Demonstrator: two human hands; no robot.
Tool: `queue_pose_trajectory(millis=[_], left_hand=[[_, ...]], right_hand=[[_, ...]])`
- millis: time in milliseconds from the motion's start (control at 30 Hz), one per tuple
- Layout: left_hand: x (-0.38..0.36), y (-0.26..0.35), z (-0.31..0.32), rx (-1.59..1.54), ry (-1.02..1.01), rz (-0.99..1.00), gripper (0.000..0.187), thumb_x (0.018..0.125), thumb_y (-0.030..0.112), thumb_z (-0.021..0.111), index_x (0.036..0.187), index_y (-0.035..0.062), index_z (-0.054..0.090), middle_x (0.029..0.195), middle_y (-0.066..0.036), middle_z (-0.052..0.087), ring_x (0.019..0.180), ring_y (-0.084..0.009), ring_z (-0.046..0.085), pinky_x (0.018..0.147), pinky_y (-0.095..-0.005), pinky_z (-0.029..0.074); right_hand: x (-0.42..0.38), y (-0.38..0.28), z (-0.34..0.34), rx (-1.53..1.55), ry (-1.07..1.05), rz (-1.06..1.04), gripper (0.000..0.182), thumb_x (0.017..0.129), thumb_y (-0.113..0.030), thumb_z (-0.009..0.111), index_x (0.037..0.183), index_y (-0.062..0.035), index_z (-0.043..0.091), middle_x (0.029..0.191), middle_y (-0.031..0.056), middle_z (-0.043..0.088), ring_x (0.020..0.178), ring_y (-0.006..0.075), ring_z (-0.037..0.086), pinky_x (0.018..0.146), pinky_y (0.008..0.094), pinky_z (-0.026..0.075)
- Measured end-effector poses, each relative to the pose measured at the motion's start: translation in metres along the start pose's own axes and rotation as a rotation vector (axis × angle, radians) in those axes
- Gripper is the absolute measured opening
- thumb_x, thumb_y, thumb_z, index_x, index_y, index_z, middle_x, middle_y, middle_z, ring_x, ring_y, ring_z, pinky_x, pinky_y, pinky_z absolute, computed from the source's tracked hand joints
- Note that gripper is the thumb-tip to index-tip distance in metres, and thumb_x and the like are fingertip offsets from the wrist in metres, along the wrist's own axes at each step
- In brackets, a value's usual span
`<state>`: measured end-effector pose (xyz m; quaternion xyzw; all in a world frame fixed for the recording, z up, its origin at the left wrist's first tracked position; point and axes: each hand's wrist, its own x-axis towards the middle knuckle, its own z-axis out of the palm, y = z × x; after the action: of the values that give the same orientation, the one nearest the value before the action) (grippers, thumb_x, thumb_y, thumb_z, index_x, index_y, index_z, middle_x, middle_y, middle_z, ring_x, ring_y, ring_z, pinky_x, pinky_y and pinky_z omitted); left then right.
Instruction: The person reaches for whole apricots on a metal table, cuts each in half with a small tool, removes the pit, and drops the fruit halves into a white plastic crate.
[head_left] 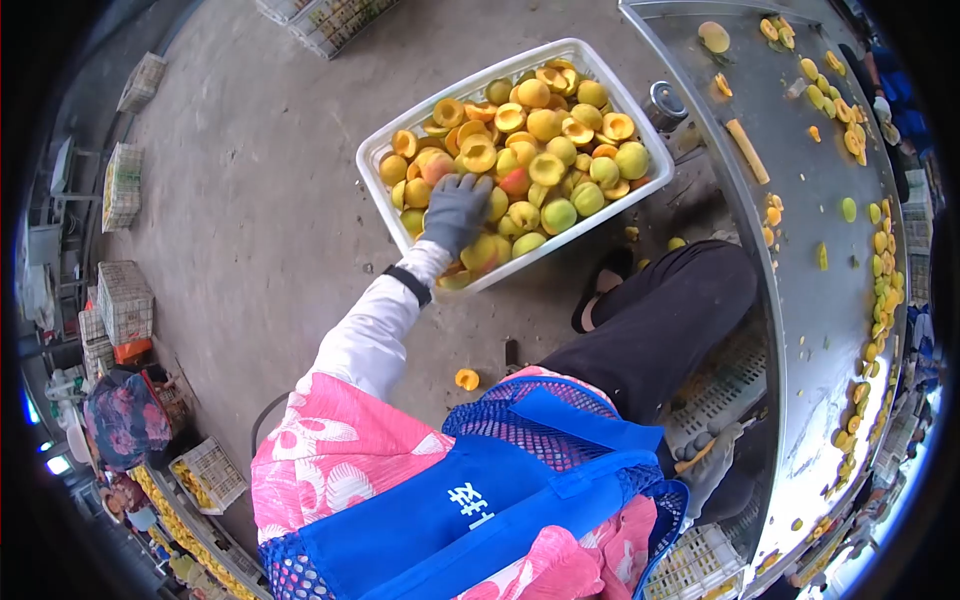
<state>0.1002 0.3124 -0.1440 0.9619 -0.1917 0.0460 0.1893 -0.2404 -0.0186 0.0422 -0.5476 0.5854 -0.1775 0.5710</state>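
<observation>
A white plastic crate (605,222) full of yellow, orange and greenish peaches (545,125), some whole and some halved, stands on the floor in front of me. My left hand (458,212), in a grey glove, reaches into its near left side. Its fingers curl down over a peach among the fruit, and the fingertips are partly hidden. Low on the right, beside my leg, my gloved right hand (712,468) is closed around something slim and tan. What that is I cannot make out.
A metal table (800,290) runs along my right with peach pieces and a wooden stick (747,151) on it. A metal cup (666,100) is beside the crate. One peach piece (467,379) lies on the floor. Stacked crates (125,300) and a person (128,415) are at left.
</observation>
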Motion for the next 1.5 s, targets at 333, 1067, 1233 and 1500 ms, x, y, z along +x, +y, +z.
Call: queue_pose_trajectory(millis=[333, 1067, 1233, 1500], left_hand=[[0.100, 0.021, 0.054, 0.253, -0.024, -0.275, 0.076, 0.085, 0.065, 0.047, 0.147, 0.0209, 0.038, 0.157, -0.019, 0.021, 0.144, -0.0413, 0.015, 0.115, -0.0588, 0.004], [0.135, 0.290, -0.014, -0.283, 0.122, 0.544, 0.041, 0.087, 0.019, 0.063, 0.123, 0.0000, 0.057, 0.122, -0.022, 0.058, 0.119, -0.0401, 0.051, 0.102, -0.0453, 0.039], [0.119, 0.448, 0.010, -0.281, -0.092, 0.906, 0.042, 0.087, 0.026, 0.063, 0.122, 0.0038, 0.058, 0.122, -0.020, 0.058, 0.122, -0.0397, 0.048, 0.104, -0.0474, 0.038], [0.097, 0.503, 0.040, -0.211, -0.334, 0.861, 0.038, 0.089, 0.032, 0.058, 0.117, 0.0052, 0.060, 0.121, -0.017, 0.059, 0.116, -0.0377, 0.051, 0.102, -0.0472, 0.037]], right_hand=[[0.024, 0.005, 0.002, -0.005, -0.087, -0.067, 0.043, 0.099, -0.048, 0.047, 0.090, -0.0059, 0.049, 0.059, -0.0013, 0.041, 0.046, 0.0097, 0.043, 0.042, 0.0240, 0.038], [0.146, -0.044, -0.143, 0.354, -0.048, -0.207, 0.022, 0.093, -0.023, 0.065, 0.107, -0.0061, 0.059, 0.067, -0.0036, 0.050, 0.049, 0.0030, 0.042, 0.045, 0.0204, 0.037], [0.179, -0.060, -0.189, 0.107, 0.042, -0.281, 0.020, 0.093, -0.023, 0.064, 0.106, -0.0074, 0.062, 0.068, -0.0023, 0.052, 0.056, 0.0045, 0.045, 0.050, 0.0237, 0.039], [0.319, -0.046, -0.293, -0.397, 0.318, -0.464, 0.031, 0.088, -0.029, 0.064, 0.110, -0.0073, 0.062, 0.091, 0.0171, 0.067, 0.087, 0.0334, 0.064, 0.079, 0.0377, 0.049]])
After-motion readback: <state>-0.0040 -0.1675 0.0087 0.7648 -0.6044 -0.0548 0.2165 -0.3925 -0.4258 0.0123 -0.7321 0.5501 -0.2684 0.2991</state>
